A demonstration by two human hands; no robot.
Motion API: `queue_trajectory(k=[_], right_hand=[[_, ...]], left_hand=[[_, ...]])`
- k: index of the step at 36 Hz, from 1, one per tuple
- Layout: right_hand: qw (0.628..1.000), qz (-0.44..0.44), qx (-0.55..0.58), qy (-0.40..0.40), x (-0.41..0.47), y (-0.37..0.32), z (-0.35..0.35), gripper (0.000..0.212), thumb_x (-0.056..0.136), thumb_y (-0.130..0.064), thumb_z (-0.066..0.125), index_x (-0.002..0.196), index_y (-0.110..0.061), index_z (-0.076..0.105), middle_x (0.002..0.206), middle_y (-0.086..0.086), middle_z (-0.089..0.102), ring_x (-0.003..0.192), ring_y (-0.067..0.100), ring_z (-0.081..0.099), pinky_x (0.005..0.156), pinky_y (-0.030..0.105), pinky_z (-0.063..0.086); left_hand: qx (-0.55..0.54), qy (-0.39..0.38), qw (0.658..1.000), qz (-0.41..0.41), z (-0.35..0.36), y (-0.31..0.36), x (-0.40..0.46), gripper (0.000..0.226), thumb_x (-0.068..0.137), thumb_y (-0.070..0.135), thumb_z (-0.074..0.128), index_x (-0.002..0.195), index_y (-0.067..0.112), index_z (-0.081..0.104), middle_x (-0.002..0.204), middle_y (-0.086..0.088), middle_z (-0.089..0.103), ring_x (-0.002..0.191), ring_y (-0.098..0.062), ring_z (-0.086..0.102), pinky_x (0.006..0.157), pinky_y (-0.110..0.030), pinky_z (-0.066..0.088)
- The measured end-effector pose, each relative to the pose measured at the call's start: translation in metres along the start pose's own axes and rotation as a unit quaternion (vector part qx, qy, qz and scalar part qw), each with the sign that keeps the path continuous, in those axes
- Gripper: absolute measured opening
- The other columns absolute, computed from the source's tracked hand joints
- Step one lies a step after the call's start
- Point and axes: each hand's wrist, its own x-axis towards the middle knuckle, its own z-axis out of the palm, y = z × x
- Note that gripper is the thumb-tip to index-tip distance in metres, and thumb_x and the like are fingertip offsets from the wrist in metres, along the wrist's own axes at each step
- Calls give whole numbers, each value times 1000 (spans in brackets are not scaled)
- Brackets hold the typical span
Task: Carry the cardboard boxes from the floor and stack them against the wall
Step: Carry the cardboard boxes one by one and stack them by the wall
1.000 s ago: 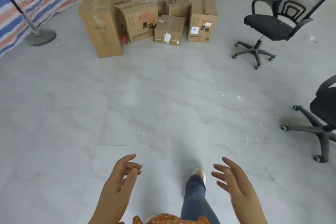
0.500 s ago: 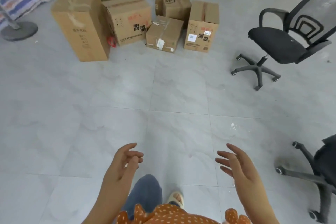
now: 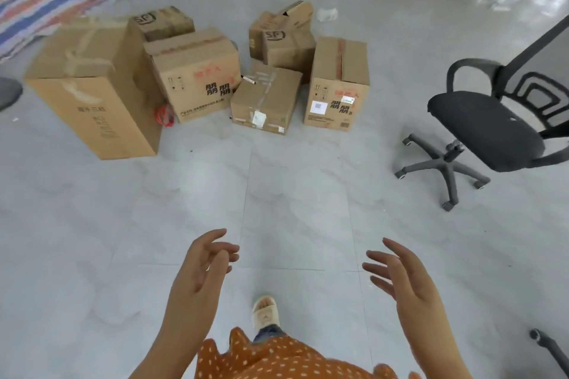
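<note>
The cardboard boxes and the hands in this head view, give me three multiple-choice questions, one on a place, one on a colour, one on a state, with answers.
1. Where does the small taped box sit?
A. Between the two boxes printed with black characters
B. On the office chair's seat
C. Beside the white pillar

2. What colour is the office chair?
A. Red
B. Black
C. White

3. What are the hands doing?
A. Both grip one box
B. Left hand holds tape
C. Both are empty, fingers relaxed

Answers:
1. A, it lies on the floor with the wide printed box on one side and the upright printed box on the other.
2. B, seat, arms and base are all black.
3. C, the left hand and right hand hang over bare tiles, well short of the boxes.
</note>
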Motion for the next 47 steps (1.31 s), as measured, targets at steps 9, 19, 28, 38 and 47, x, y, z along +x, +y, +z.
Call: queue_trajectory(k=[9,19,28,38,47], right_hand=[[1000,12,2,13,154,-53,35,24,92,-45,43,111,-36,55,104,-8,69,91,5,69,78,18,56],[999,-2,-33,-41,379,-98,57,42,80,-59,40,113,-36,53,106,-10,67,90,3,68,78,20,56],[998,-21,-38,-44,588,-180,61,22,100,-27,37,113,-32,54,108,-3,68,89,6,68,83,27,51],[998,39,-37,-37,740,-187,118,26,100,-27,38,120,-26,53,105,-6,68,88,5,69,80,25,51],[998,62,-12,18,855,-229,156,31,93,-47,41,117,-30,52,109,-3,68,92,13,68,88,31,55]], left_hand=[[21,-7,999,-28,29,36,158,24,97,12,43,111,28,55,94,15,67,91,-4,64,85,-29,50],[5,68,997,-46,103,65,341,23,97,15,43,109,30,56,91,8,69,88,-4,65,86,-32,51],[-13,57,998,-24,186,133,513,16,92,36,46,107,35,52,94,14,67,92,0,62,82,-22,50],[37,33,996,-68,214,144,685,12,90,33,45,101,36,49,97,9,65,92,-15,63,91,-37,50],[64,-30,996,-47,231,199,858,17,98,17,48,109,27,56,91,8,69,91,-9,65,85,-30,49]])
